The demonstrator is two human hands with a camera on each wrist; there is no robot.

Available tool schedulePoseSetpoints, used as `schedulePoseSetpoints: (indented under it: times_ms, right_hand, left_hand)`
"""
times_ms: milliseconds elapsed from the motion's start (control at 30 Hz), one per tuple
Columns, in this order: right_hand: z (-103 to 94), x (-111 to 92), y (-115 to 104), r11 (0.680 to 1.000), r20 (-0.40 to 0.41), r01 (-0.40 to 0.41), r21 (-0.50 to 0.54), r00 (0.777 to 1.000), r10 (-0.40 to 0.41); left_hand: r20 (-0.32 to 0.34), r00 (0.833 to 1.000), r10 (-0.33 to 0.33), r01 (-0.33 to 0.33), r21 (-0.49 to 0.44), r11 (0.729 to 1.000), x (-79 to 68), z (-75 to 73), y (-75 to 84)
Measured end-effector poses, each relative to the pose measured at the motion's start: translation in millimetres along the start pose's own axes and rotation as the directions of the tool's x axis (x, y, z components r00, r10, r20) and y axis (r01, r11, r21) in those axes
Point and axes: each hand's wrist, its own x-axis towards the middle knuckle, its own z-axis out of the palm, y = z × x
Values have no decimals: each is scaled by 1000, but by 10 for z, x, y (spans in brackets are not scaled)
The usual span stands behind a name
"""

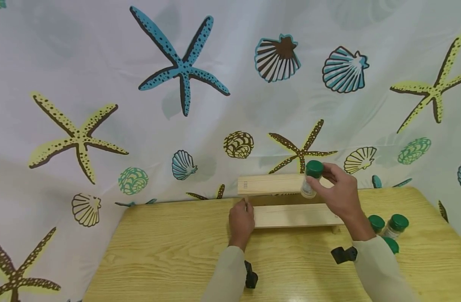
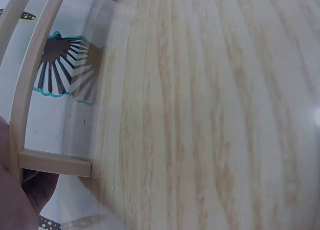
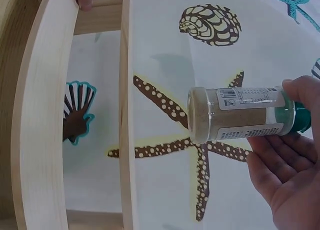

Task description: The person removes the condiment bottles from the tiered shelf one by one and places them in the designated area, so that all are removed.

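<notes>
A two-tier wooden rack stands on the table near the patterned cloth. My left hand grips its left end; in the left wrist view, thumb and finger sit either side of the frame by a short crosspiece. Over the right part of the upper tier, my right hand holds a clear spice jar with a green cap. In the right wrist view, brownish powder fills much of the jar, whose base points at the rack and is apart from it. The fingers hold it near the cap.
Three more green-capped jars stand close together on the table at the right, partly hidden by my right forearm. Behind the wood-grain table hangs a cloth printed with starfish and shells. Black devices are strapped at both wrists.
</notes>
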Motion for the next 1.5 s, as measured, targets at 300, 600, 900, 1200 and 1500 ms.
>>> schedulePoseSetpoints:
  times_ms: [300, 600, 900, 1200, 1500]
  right_hand:
    - [-277, -144, 71, 998, -56, 41, -40, 998, -43]
    - [-611, -298, 128, 996, -128, 2, -95, 992, -14]
    - [-901, -485, 285, 970, -176, -151, -189, 977, 118]
    - [-1158, -687, 636, 917, -266, -304, -260, 935, 235]
    - [-1369, -1049, 2483, 895, -352, -327, -304, 911, 214]
  left_hand:
    - [-16, 1000, -13, 13, 15, 1000, 3, 33, -11]
    - [-23, 1000, -19, 19, 20, 1000, 13, 41, -6]
    - [-4, 1000, -31, 31, 15, 999, 18, 27, 13]
    - [-9, 999, -36, 37, 23, 999, 0, 33, -10]
    - [2, 999, -49, 49, 26, 998, 25, 59, -19]
